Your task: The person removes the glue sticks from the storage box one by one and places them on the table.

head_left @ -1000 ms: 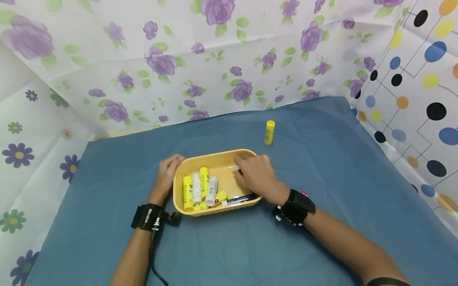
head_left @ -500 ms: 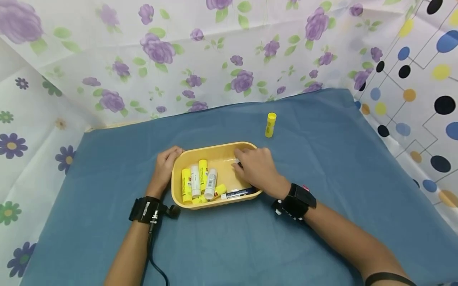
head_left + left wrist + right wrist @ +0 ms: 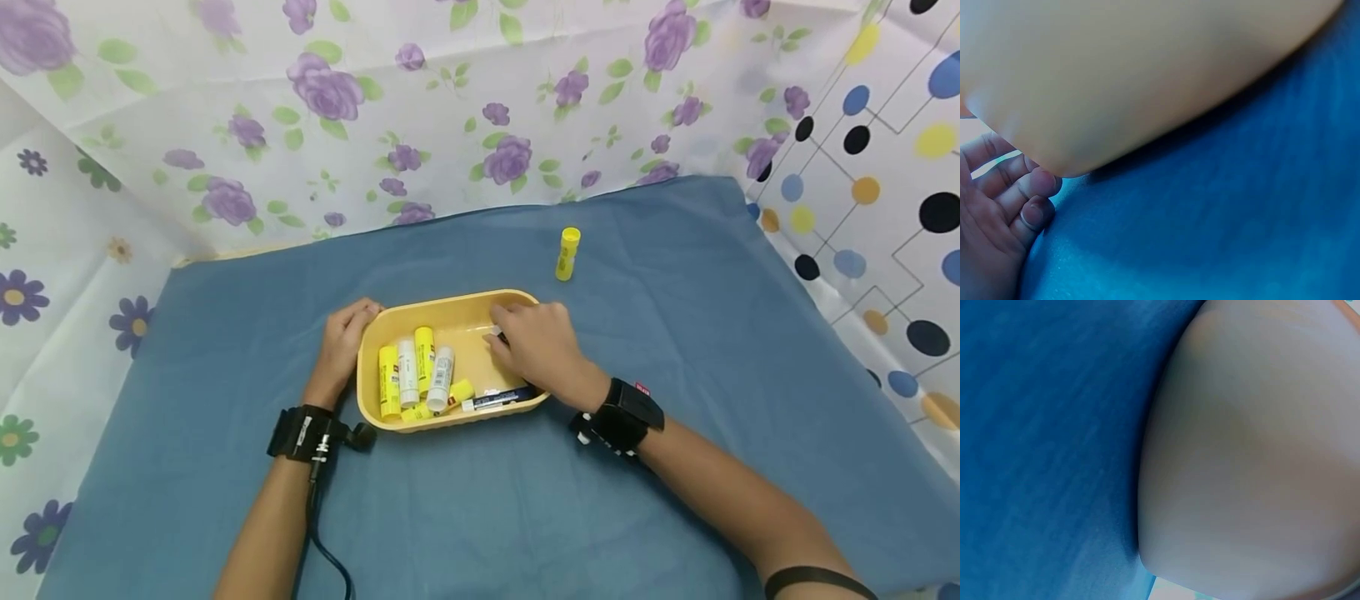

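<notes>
Two bare hands at a yellow tray (image 3: 442,315) on a blue-clothed table (image 3: 480,508). The tray lies about the middle of the table, its long sides slanting slightly to the far edge. The left hand (image 3: 343,342) grips the tray's left end near the far corner; in the left wrist view its curled fingers (image 3: 1041,181) meet the outer wall, a hold that probably steadies the tray. The right hand (image 3: 542,346) reaches over the right end, thumb and fingers bent round a dark-and-white piece (image 3: 501,337), apparently pinched; the hand hides most of it, and the right wrist view shows no fingertips.

Toward the tray's left end, a left yellow tube (image 3: 389,382), a white tube (image 3: 407,373), a middle yellow tube (image 3: 424,360) and a grey-printed tube (image 3: 440,379) lie side by side. A crosswise yellow tube (image 3: 461,391) runs along the near wall, partly covered by them and probably propping their near ends. A dark marker (image 3: 501,398) lies along the same wall toward the near right corner, white end leftward. Apart from these, an upright yellow tube (image 3: 567,254) stands beyond the tray's far right corner, near the table's far edge; its stance suggests deliberate placing.
</notes>
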`<state>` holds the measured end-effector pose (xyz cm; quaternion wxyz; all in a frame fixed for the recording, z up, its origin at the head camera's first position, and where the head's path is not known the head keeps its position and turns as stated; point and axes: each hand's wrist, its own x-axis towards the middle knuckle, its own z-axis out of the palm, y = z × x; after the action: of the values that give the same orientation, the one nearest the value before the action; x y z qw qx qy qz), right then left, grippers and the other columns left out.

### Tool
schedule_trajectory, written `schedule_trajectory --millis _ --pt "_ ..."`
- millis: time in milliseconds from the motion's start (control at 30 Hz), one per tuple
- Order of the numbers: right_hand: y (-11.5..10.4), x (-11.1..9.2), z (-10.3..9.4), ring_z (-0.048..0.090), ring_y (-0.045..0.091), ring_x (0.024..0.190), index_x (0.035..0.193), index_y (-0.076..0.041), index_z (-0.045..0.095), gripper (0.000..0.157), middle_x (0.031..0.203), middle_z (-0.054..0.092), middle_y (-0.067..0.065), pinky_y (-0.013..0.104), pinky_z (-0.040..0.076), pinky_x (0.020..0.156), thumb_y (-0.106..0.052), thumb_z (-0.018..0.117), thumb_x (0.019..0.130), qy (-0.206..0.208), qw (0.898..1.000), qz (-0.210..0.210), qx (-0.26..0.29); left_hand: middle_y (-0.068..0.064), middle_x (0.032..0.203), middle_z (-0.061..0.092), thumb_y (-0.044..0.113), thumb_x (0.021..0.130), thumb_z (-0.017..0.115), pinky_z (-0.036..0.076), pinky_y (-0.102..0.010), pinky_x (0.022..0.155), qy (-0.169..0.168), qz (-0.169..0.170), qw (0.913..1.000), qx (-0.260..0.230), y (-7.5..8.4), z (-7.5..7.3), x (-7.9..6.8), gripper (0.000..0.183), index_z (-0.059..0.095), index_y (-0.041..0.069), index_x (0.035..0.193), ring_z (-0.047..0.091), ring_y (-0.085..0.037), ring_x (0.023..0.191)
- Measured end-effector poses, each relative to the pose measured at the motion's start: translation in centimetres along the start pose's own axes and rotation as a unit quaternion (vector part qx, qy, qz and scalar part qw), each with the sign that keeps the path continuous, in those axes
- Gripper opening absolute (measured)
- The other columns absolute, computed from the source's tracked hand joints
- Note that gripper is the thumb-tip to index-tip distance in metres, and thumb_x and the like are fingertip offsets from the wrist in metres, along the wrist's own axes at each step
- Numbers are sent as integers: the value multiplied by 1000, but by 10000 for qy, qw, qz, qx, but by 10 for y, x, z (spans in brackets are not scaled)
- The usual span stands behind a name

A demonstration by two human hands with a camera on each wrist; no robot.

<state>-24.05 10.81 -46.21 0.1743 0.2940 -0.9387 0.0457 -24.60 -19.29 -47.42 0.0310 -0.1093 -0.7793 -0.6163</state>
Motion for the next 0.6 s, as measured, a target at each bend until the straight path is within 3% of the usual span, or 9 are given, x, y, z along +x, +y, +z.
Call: schedule_trajectory --millis 600 --pt "0 1 -2 37 16 46 86 -14 60 29 59 39 -2 31 17 46 -39 66 98 -115 9999 36 67 -13 69 53 17 109 44 42 -25 54 46 -2 10000 17 0 -1 2 37 67 -6 92 46 -17 52"
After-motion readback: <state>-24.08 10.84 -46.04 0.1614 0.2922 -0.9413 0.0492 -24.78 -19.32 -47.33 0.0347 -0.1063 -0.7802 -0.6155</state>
